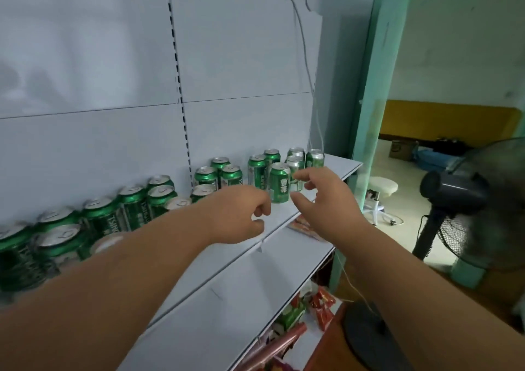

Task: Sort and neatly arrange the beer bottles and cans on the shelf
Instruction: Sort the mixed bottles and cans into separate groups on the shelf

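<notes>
So the shelf [287, 223] has green cans [133, 209] strung along the back in loose clusters, upright but not really lined up, gaps between the groups. No bottles that I can see. I'd say it's partway, most of the tidying still to go. Front can [279, 182] stands apart near the right end. Right hand [324, 197] is spread wide just beside it, holding nothing, left hand [241, 214] loosely curled, empty

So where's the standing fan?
In the head view the fan stands on the floor at the far right, past the green door frame, right of the shelf of cans.
</notes>
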The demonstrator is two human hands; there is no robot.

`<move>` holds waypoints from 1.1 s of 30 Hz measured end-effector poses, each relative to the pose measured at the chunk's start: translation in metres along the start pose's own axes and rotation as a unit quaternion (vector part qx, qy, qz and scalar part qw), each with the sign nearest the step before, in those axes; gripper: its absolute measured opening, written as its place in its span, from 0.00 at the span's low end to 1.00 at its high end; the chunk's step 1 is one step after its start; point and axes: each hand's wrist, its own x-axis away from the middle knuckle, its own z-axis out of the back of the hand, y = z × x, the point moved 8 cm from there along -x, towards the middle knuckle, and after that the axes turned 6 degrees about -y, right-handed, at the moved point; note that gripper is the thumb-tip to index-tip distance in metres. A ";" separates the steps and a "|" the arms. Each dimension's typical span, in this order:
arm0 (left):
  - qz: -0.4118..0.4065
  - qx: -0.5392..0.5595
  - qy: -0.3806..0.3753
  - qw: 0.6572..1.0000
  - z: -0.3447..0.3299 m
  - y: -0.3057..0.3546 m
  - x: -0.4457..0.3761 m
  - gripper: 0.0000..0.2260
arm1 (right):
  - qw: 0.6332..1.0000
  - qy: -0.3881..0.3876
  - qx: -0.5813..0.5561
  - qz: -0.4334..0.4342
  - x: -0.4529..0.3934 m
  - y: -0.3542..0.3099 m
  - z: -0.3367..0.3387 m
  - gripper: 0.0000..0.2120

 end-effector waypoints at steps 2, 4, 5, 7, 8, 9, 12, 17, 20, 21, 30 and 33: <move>0.016 0.022 0.006 1.000 -0.016 0.009 -0.033 0.09 | 1.000 -0.011 0.003 0.004 -0.016 0.034 0.010 0.16; 0.044 0.042 0.014 0.998 -0.031 0.013 -0.061 0.09 | 0.999 -0.037 0.000 0.019 -0.032 0.060 0.011 0.16; 0.058 0.051 0.020 0.997 -0.037 0.014 -0.073 0.09 | 0.998 -0.049 -0.005 0.025 -0.041 0.071 0.010 0.16; 0.083 0.060 0.032 0.994 -0.050 0.011 -0.091 0.09 | 0.997 -0.067 -0.017 0.031 -0.058 0.088 0.005 0.17; 0.095 0.061 0.038 0.993 -0.056 0.007 -0.099 0.09 | 0.996 -0.073 -0.022 0.034 -0.067 0.094 0.000 0.18; 0.108 0.063 0.043 0.991 -0.061 0.002 -0.106 0.09 | 0.996 -0.079 -0.027 0.037 -0.076 0.100 -0.006 0.18; 0.141 0.071 0.069 0.985 -0.076 -0.017 -0.125 0.09 | 0.992 -0.103 -0.044 0.053 -0.106 0.112 -0.030 0.19; 0.219 0.147 0.170 0.950 -0.105 -0.057 -0.151 0.16 | 0.986 -0.154 -0.037 0.048 -0.152 0.137 -0.087 0.21; 0.305 0.230 0.224 0.896 -0.124 -0.081 -0.166 0.25 | 0.979 -0.190 -0.008 0.072 -0.164 0.150 -0.117 0.19; 0.323 0.253 0.228 0.883 -0.130 -0.086 -0.172 0.27 | 0.979 -0.187 -0.007 0.074 -0.167 0.154 -0.122 0.16; 0.285 0.389 0.359 0.799 -0.114 -0.070 -0.163 0.31 | 0.970 -0.160 -0.159 0.092 -0.184 0.134 -0.106 0.18; 0.324 0.398 0.436 0.739 -0.107 -0.044 -0.112 0.37 | 0.937 -0.188 -0.276 0.108 -0.169 0.094 -0.097 0.25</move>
